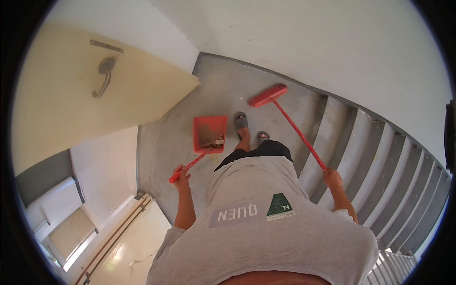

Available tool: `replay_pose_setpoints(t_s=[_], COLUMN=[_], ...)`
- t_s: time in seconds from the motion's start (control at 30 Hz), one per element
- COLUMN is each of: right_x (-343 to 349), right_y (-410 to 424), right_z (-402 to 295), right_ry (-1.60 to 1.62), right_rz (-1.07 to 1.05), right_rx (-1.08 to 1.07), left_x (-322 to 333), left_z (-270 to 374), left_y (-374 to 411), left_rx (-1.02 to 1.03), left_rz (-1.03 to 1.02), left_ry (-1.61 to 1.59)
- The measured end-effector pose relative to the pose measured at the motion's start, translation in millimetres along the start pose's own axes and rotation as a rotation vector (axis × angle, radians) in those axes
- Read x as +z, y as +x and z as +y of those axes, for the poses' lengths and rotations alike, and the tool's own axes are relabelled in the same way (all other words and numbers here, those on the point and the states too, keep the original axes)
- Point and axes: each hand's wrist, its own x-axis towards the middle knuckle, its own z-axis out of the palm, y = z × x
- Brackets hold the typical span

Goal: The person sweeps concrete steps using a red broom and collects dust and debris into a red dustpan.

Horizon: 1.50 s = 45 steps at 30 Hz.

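My left hand (182, 175) is closed around the handle of a red long-handled dustpan (208, 124), near the handle's end. Debris (215, 142) lies in the pan, towards its handle side; what it is made of I cannot tell. With my right hand (333, 179) I grip the red stick of a broom (268, 95). The broom's red head is over the grey landing floor, beyond my feet and to the right of the dustpan; whether its bristles touch the floor I cannot tell. My feet, in grey slippers (241, 120), are between the dustpan and the broom.
Concrete stairs (329, 131) run along the right side, with a metal railing (393, 265) at the lower right. A pale wall (302, 39) borders the landing. At the left stands a cream door (142, 85) with a metal handle (104, 78). Small specks lie on the floor.
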Motion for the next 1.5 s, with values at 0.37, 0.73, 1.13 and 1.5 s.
replay_pose_setpoints(t_s=[0.37, 0.73, 1.13, 1.5], right_x=[6, 53, 74, 155], right_y=[77, 63, -81, -25], right_z=[-115, -73, 11, 35], right_ry=[0.015, 0.115, 0.345, 0.365], right_rz=[0.105, -0.008, 0.094, 0.073], right_rx=[-0.367, -0.184, 0.054, 0.115], left_x=[-10, -8, 35, 67], left_z=[24, 34, 38, 79], left_y=[-32, -35, 20, 32], left_rx=[0.115, 0.179, 0.114, 0.224], left_rz=[-0.082, -0.173, -0.322, -0.456], left_ry=[0.090, -0.018, 0.107, 0.211])
